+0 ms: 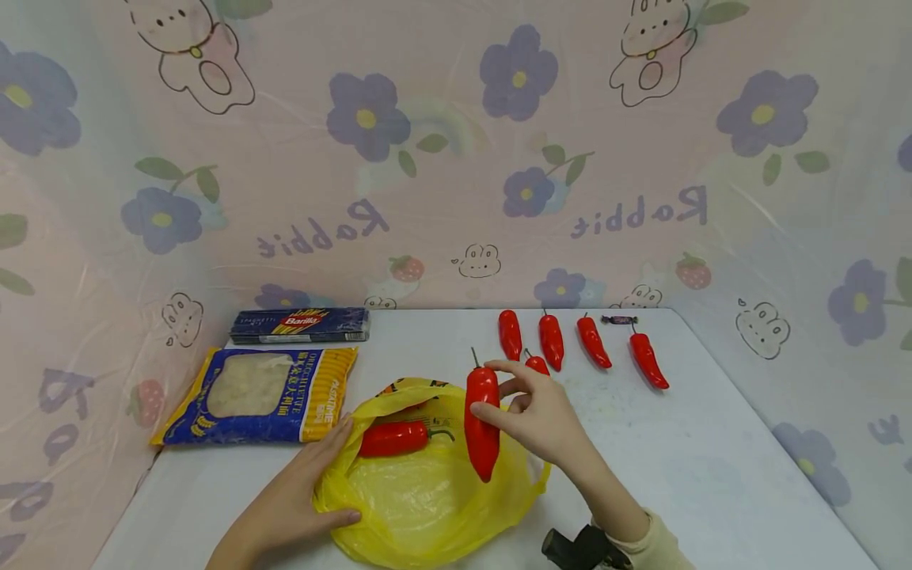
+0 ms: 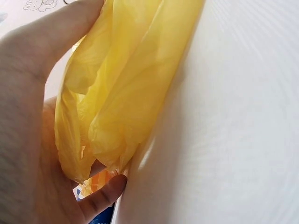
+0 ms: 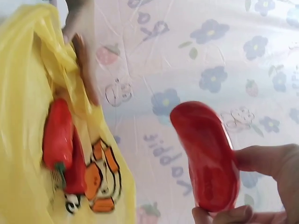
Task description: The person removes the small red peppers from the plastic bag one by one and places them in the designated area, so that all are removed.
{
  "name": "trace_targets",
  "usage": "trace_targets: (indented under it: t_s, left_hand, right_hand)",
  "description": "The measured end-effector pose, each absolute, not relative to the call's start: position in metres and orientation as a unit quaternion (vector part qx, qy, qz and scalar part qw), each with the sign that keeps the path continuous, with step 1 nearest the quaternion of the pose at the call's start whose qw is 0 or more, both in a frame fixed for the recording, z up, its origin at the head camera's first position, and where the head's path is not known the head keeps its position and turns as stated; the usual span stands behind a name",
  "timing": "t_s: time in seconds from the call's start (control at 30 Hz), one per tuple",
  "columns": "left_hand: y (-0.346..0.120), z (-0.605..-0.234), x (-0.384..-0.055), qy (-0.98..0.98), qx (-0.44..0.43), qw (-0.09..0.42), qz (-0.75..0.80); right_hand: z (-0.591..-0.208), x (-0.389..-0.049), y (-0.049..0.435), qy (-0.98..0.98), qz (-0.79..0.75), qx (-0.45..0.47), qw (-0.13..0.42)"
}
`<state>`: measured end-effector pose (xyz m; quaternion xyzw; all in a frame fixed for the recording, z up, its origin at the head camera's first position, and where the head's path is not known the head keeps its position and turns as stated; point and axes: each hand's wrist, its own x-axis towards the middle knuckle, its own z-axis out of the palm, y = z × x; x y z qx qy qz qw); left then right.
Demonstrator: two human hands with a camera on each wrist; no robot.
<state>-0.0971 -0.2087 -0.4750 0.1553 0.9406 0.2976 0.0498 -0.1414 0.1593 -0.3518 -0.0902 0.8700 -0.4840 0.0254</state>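
Observation:
Above the mouth of a yellow plastic bag (image 1: 420, 507), my right hand (image 1: 537, 412) pinches a red chili pepper (image 1: 482, 419) between thumb and fingers, its stem up and its tip down. The bag lies with its mouth spread toward me. My left hand (image 1: 295, 483) holds the bag's left side, thumb low and fingers along the rim. Inside the bag rests another red pepper (image 1: 394, 438). The right wrist view shows a second pepper (image 3: 77, 168) partly hidden behind it. Beyond my right hand, a red pepper (image 1: 536, 362) on the table is partly covered.
Several red peppers (image 1: 551, 342) lie in a row at the back right, with a small dark wrapped candy (image 1: 620, 320) beside them. At the back left are a blue spaghetti box (image 1: 299, 325) and a blue and yellow pasta bag (image 1: 256, 396). Patterned curtains surround the white table (image 1: 677, 475).

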Motion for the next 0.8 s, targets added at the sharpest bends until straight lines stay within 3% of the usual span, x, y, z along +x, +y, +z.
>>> trace_targets:
  t_s: [0.37,0.8]
  left_hand:
    - [-0.209,-0.474,-0.097,0.940,0.162,0.040,0.299]
    - [-0.209,-0.477,-0.098,0.940,0.162,0.040,0.297]
  right_hand:
    - [-0.375,-0.171,0.237,0.914,-0.403,-0.001,-0.039]
    - [-0.424,-0.202,0.302,0.927,-0.368,0.074,0.022]
